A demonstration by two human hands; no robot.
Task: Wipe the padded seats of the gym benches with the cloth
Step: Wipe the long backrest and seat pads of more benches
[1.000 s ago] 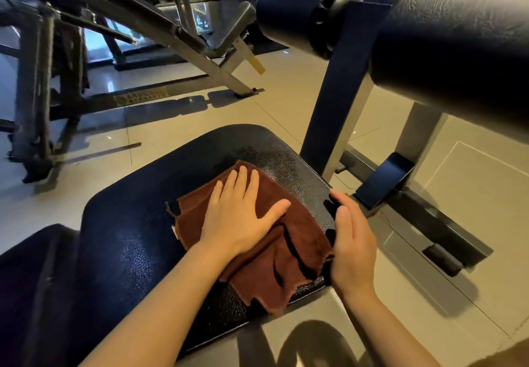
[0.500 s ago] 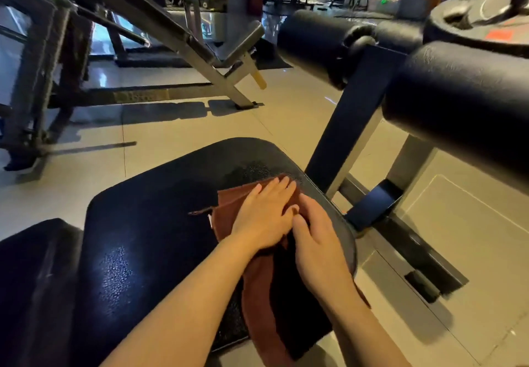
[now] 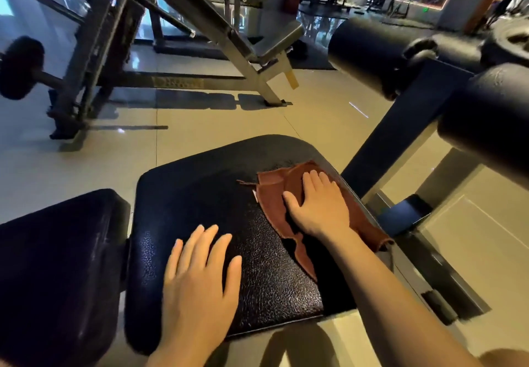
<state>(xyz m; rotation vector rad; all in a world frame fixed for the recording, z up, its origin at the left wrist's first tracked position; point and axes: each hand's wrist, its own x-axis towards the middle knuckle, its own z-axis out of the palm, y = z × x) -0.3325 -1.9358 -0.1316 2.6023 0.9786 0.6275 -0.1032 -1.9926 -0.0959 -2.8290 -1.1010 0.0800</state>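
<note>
The rust-brown ragged cloth [image 3: 289, 195] lies on the far right part of the black textured padded seat [image 3: 200, 195], one edge hanging over its right side. The right hand [image 3: 320, 206] presses it flat, fingers straight. The left hand [image 3: 197, 278] is spread open over the seat's near edge — touching or hovering, hard to tell. A second dark pad [image 3: 57, 266] sits just left.

Cloth [image 3: 273, 192] rust-brown; seat pad [image 3: 200, 195] black, pebbled grain; floor [image 3: 214, 126] beige tile.
</note>
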